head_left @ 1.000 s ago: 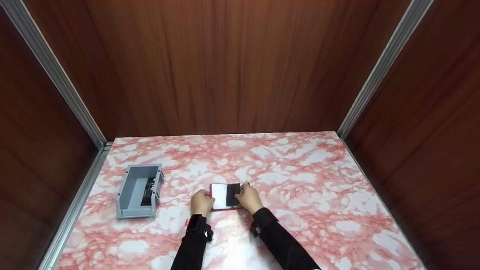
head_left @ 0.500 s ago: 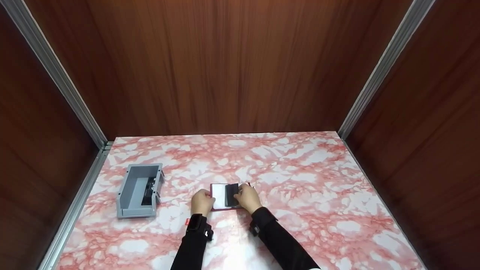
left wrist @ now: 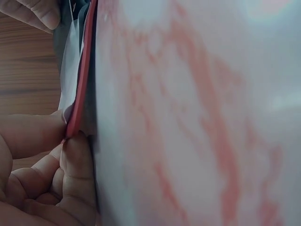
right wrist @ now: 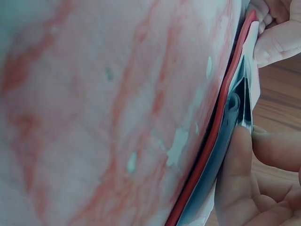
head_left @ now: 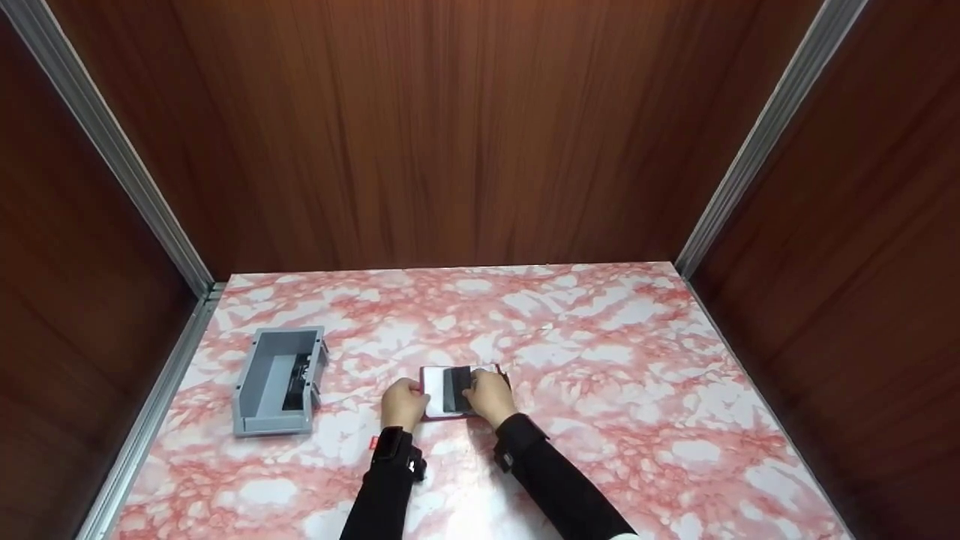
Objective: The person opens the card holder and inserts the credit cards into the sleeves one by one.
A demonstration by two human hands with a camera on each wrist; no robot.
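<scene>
A flat, red-edged rectangular thing [head_left: 435, 391] with a white face lies on the table, looking like a thin folder or booklet; its exact kind is unclear. At its left edge my left hand [head_left: 403, 405] pinches the red rim and white layer between thumb and finger, as the left wrist view also shows. My right hand [head_left: 491, 397] pinches a dark, thin sheet [head_left: 456, 390] standing bent over the white face. Seen from the right wrist, the dark sheet [right wrist: 242, 101] is folded above a grey-blue layer [right wrist: 207, 176] along the red rim [right wrist: 214, 125]. My right fingers cover part of it.
To the left stands a grey open bin [head_left: 271, 382] holding a black item [head_left: 298, 384] along its right wall. A small red tag [head_left: 374, 442] lies near my left wrist. Brown wood-look panels [head_left: 450, 135] surround the pink-and-white marbled table [head_left: 615, 375].
My right hand has shifted slightly left, carrying the dark sheet's fold leftward over the white face. More of the right end shows. My left hand and the bin stay put.
</scene>
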